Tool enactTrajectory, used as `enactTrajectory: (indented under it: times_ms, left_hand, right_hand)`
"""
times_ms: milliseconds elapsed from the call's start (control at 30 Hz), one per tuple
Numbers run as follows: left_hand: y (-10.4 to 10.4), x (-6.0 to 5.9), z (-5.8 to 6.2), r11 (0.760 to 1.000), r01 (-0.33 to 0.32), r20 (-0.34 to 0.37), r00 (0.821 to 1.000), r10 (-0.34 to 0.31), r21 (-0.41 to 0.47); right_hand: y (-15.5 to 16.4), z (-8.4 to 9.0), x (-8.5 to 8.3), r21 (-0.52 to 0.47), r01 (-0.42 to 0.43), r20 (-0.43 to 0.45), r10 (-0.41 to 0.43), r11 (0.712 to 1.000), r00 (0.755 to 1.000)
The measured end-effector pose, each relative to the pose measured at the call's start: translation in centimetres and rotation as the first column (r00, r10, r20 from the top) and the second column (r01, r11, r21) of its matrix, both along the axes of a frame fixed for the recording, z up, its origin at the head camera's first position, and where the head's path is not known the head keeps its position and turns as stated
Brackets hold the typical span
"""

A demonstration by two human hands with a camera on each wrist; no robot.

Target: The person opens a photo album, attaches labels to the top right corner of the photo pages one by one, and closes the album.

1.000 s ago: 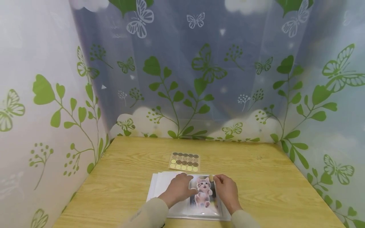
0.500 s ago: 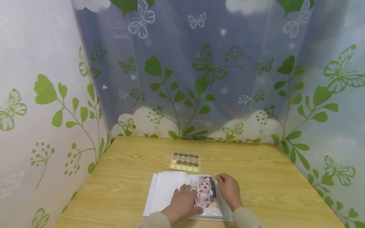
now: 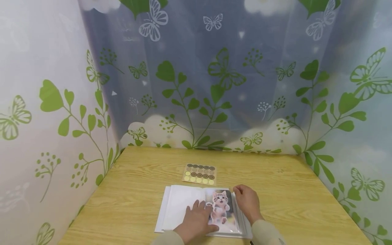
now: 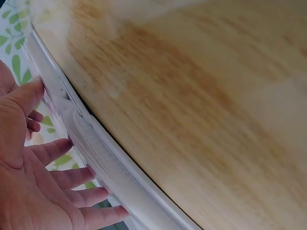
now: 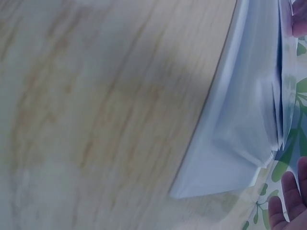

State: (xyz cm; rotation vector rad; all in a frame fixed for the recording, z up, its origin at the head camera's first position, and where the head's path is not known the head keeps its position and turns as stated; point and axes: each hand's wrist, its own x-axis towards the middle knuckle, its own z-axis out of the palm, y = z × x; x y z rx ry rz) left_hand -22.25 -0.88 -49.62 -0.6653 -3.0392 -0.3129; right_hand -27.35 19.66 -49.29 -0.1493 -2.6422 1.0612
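Note:
An open white photo album (image 3: 183, 202) lies near the table's front. Its right page shows a kitten picture (image 3: 220, 206) under a shiny clear sleeve. My left hand (image 3: 196, 219) rests on the lower middle of the album, fingers spread and thumb along the picture's bottom; the left wrist view shows these fingers (image 4: 76, 177) straight. At the album's top right corner, thumb and index of my right hand (image 3: 248, 202) pinch together. The gold round sticker seen there earlier is now hidden by the fingertips. In the right wrist view, the other fingers (image 5: 288, 201) hang apart from the pages.
A brown sheet of round stickers (image 3: 185, 182), in gold and dark brown rows, lies just beyond the album. The wooden table (image 3: 128, 190) meets a patterned cloth backdrop (image 3: 193, 112) at the back and on both sides.
My left hand has come down from the picture's upper left edge to the album's lower middle and flattened there. My right hand has shifted slightly right; the gold sticker has gone from sight.

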Motion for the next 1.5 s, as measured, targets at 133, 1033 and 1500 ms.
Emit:
enactTrajectory:
  times_ms: [133, 1033, 1500]
  left_hand:
    - [0.0, 0.1, -0.2, 1.0, -0.005, 0.006, 1.0, 0.005, -0.012]
    - [0.3, 0.1, -0.5, 0.999, -0.022, 0.03, 0.999, 0.023, -0.031]
    - [0.0, 0.0, -0.4, 1.0, -0.017, 0.042, 0.999, 0.018, -0.016]
  right_hand:
    - [0.0, 0.0, -0.1, 0.01, -0.004, 0.001, 0.004, 1.0, 1.0]
    - [-0.2, -0.6, -1.9, 0.401, -0.123, -0.02, 0.143, 0.908, 0.99]
    - [-0.9, -2.1, -1.3, 0.721, -0.229, 0.005, 0.326, 0.654, 0.945]
